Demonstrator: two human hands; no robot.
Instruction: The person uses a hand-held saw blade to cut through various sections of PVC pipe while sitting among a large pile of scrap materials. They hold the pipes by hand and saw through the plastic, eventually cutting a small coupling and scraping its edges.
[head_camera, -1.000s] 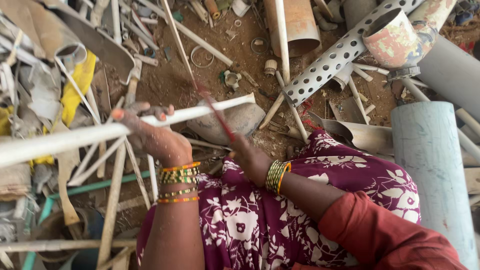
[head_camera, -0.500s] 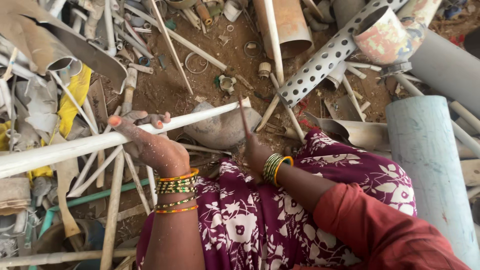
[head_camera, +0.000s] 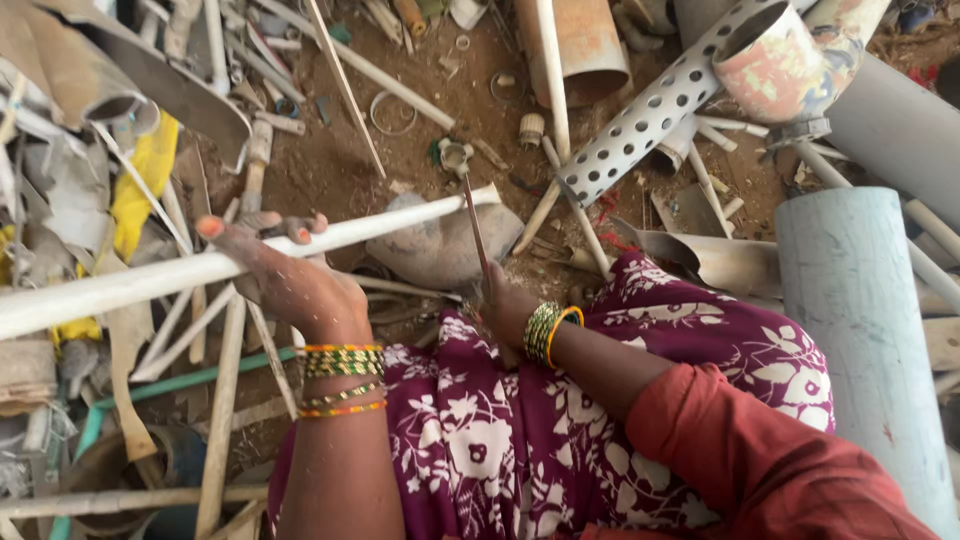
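My left hand (head_camera: 290, 285) fingers wrap the white pipe (head_camera: 250, 258); right hand (head_camera: 505, 310) fingers clench the thin blade (head_camera: 474, 225), cutting step, needs steady strokes

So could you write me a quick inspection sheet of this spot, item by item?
Surface: bare brown dirt ground, littered.
Job's things: long white plastic pipe held level; thin dark blade-like tool standing up against it.
Clutter: perforated grey metal tube, wide pale blue pipe, rusty orange pipe, yellow plastic scrap, loose sticks.
Hands: left hand grips the pipe; right hand grips the tool.
Cables: nothing seen.
Surroundings: purple flowered cloth over the lap, scrap piled on all sides.
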